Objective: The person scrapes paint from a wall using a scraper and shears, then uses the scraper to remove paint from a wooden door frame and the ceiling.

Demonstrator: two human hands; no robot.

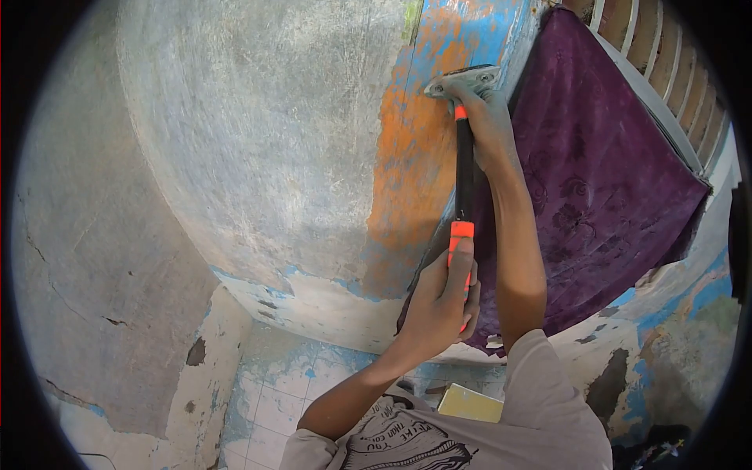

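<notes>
A long scraper (465, 172) with a black shaft and an orange-red grip stands against the wall in front of me. My left hand (442, 299) is wrapped round its grip at the lower end. Higher up, my right hand (484, 117) holds the scraper's head, with the fingers partly hidden behind it. The head's wide metal end rests on a strip of wall (419, 149) where orange and blue paint show in patches. Left of that strip the wall (266, 117) is bare grey.
A dark purple cloth (583, 188) hangs just right of my right forearm. Beyond it, at the upper right, are slats (666, 55). Paint-flecked floor tiles (278, 399) lie below, and a yellow flat object (470, 403) is beside my shirt.
</notes>
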